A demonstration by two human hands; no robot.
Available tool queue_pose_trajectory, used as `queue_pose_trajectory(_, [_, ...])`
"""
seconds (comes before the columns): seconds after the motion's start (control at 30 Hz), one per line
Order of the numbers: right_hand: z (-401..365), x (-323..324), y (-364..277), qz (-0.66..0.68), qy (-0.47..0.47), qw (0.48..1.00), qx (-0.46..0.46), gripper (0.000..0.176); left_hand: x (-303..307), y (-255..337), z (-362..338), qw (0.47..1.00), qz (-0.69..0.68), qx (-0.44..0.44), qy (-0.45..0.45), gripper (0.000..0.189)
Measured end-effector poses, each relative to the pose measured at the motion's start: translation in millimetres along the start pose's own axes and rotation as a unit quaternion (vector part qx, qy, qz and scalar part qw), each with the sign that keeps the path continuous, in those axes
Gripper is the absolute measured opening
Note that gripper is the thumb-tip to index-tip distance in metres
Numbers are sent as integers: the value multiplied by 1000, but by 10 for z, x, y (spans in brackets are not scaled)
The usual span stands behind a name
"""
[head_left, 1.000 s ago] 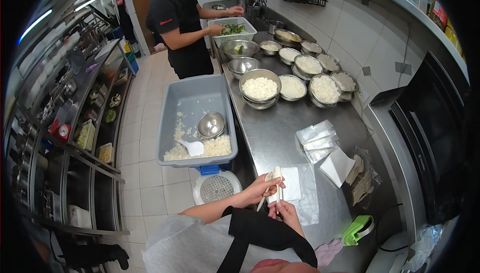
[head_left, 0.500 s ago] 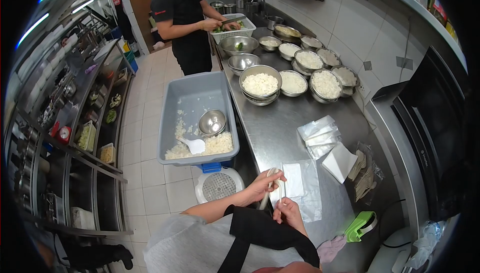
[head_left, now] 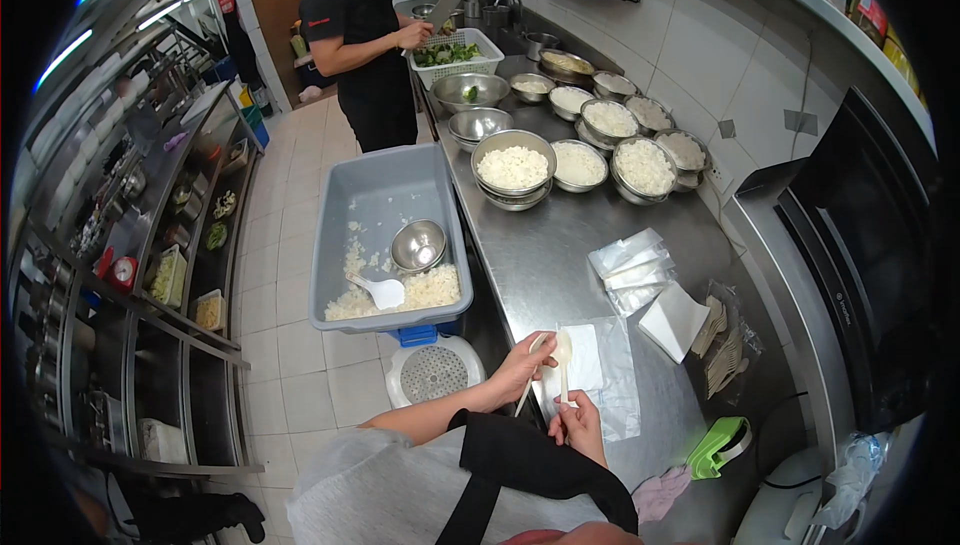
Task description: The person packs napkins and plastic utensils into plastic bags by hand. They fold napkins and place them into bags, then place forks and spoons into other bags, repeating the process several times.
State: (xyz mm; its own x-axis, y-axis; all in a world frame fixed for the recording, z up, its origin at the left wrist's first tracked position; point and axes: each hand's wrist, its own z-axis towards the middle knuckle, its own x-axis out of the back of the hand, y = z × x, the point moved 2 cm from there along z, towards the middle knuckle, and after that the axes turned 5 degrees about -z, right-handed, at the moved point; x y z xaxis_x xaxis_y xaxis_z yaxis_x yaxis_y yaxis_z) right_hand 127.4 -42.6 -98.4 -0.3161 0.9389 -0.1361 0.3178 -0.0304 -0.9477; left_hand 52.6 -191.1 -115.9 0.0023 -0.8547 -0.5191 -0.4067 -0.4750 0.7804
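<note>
My left hand (head_left: 522, 366) is closed on a thin cream-coloured utensil (head_left: 525, 397), whose handle slants down below the fingers; its head is hidden by the hand. My right hand (head_left: 578, 423) pinches the lower handle of a cream disposable spoon (head_left: 563, 350). The spoon stands bowl-up right beside my left fingertips. Just beyond both hands, a white napkin (head_left: 582, 355) lies on a clear plastic bag (head_left: 622, 400) on the steel counter (head_left: 540, 255).
Clear packets (head_left: 632, 270), white napkins (head_left: 675, 321) and bagged cutlery (head_left: 725, 350) lie to the right. Rice bowls (head_left: 513, 167) stand farther back. A grey tub (head_left: 335, 205) with rice and a paddle (head_left: 385, 292) is at left. A co-worker (head_left: 350, 35) holds a cleaver (head_left: 443, 8) by a basket (head_left: 478, 63).
My hands have drawn slightly apart, and the spoon now shows upright between them, separate from the utensil in my left hand. The co-worker has lifted the cleaver above the basket.
</note>
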Motion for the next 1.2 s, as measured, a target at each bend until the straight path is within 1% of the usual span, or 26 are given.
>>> queue_pose_trajectory(0.03, [-2, 12, 19, 2, 17, 1000, 9, 14, 11, 11, -13, 1000, 0, 0, 1, 33])
queue_pose_trajectory(0.1, [-6, 11, 11, 16, 29, 999, 21, 14, 52, 64, -38, 994, -109, 0, 0, 32])
queue_pose_trajectory(0.17, [1, 16, 6, 29, 39, 998, 33, 15, 78, 104, -51, 995, -95, -5, 16, 32])
queue_pose_trajectory(0.23, [18, 25, 16, 32, 41, 998, 33, 16, 105, 126, -61, 990, -135, -38, -2, 29])
queue_pose_trajectory(0.27, [21, 17, 14, 32, 40, 998, 32, 16, 102, 160, -80, 992, -115, -43, -26, 30])
queue_pose_trajectory(0.3, [25, 7, 12, 23, 40, 999, 26, 16, 70, 176, -100, 992, -116, -43, -25, 30])
queue_pose_trajectory(0.37, [37, -17, 18, 13, 38, 999, 21, 17, 1, 204, -127, 993, -85, -73, -21, 33])
queue_pose_trajectory(0.4, [46, -26, 28, 10, 41, 999, 21, 17, 25, 188, -114, 993, -63, -86, -54, 40])
queue_pose_trajectory(0.43, [50, -34, 33, 8, 44, 999, 21, 17, 9, 178, -113, 993, -64, -86, -54, 40])
queue_pose_trajectory(0.47, [44, -47, -1, 8, 44, 999, 20, 17, -24, 176, -111, 992, -37, -110, -50, 42])
queue_pose_trajectory(0.5, [36, -78, -61, 34, 3, 999, 8, 17, -49, 170, -111, 990, -10, -133, -46, 46])
queue_pose_trajectory(0.53, [34, -106, -95, 60, -38, 997, -5, 17, -22, 118, -71, 988, 12, -139, -73, 53])
queue_pose_trajectory(0.57, [45, -106, -84, 62, -37, 997, -6, 17, -62, 147, -97, 988, 12, -137, -73, 53])
queue_pose_trajectory(0.63, [60, -121, -47, 68, -100, 993, -15, 21, -159, 210, -150, 988, -36, -126, -79, 54])
queue_pose_trajectory(0.67, [63, -123, -62, 69, -98, 993, -15, 21, -161, 207, -136, 988, -34, -125, -78, 52])
queue_pose_trajectory(0.73, [75, -152, -118, 50, -141, 989, 3, 26, -187, 220, -145, 986, -49, -142, -77, 49])
queue_pose_trajectory(0.77, [64, -152, -119, 47, -144, 988, 1, 26, -195, 241, -165, 982, -65, -163, -71, 46])
queue_pose_trajectory(0.83, [88, -181, -115, 65, -124, 990, -12, 31, -197, 258, -157, 982, -66, -169, -57, 44])
queue_pose_trajectory(0.87, [85, -229, -133, 58, -150, 987, -18, 31, -176, 277, -157, 982, -63, -172, -45, 43])
queue_pose_trajectory(0.9, [64, -252, -176, 85, -122, 989, -2, 31, -189, 280, -160, 980, -81, -181, -23, 38])
queue_pose_trajectory(0.93, [63, -286, -200, 113, -93, 989, 11, 31, -180, 289, -144, 980, -82, -178, -32, 37])
queue_pose_trajectory(0.97, [73, -343, -188, 108, -121, 987, 3, 31, -168, 301, -128, 980, -83, -174, -44, 35])
queue_pose_trajectory(1.03, [73, -356, -189, -12, -47, 998, 46, 33, -203, 339, -145, 977, -67, -197, -36, 31])
queue_pose_trajectory(1.07, [71, -388, -221, -18, -33, 998, 57, 30, -207, 335, -125, 978, -65, -196, -26, 25])
queue_pose_trajectory(1.1, [90, -369, -194, -22, -40, 997, 54, 30, -195, 330, -125, 977, -69, -200, -20, 25])
queue_pose_trajectory(1.2, [125, -282, -146, -17, 2, 999, 44, 25, -197, 349, -100, 975, -86, -200, -40, 19])
